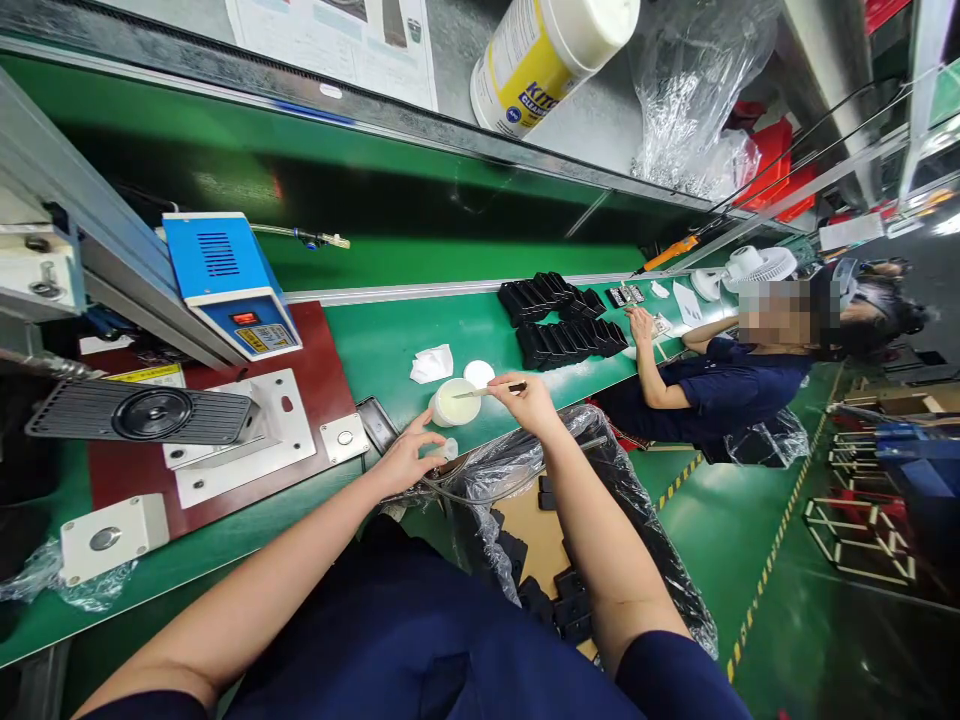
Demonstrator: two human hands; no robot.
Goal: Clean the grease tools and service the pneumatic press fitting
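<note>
A white tub (442,418) with pale, creamy contents stands near the bench's front edge. My right hand (529,403) is closed around the dark handle of a small spatula (480,392), whose narrow blade reaches over the tub's opening. On the near left side, my left hand (405,458) has its fingers curled, one against or close to the tub wall. A small translucent cup (450,449) sits at its fingertips, just below the tub. Beyond the tub lie a round white lid (479,374) and a crumpled white wipe (431,364).
Rows of black plastic parts (570,338) lie to the right. A co-worker (697,385) works beyond them. On the left are a blue box (229,285) and a press fixture (247,430). A plastic-lined bin (525,525) with black parts stands below the bench edge.
</note>
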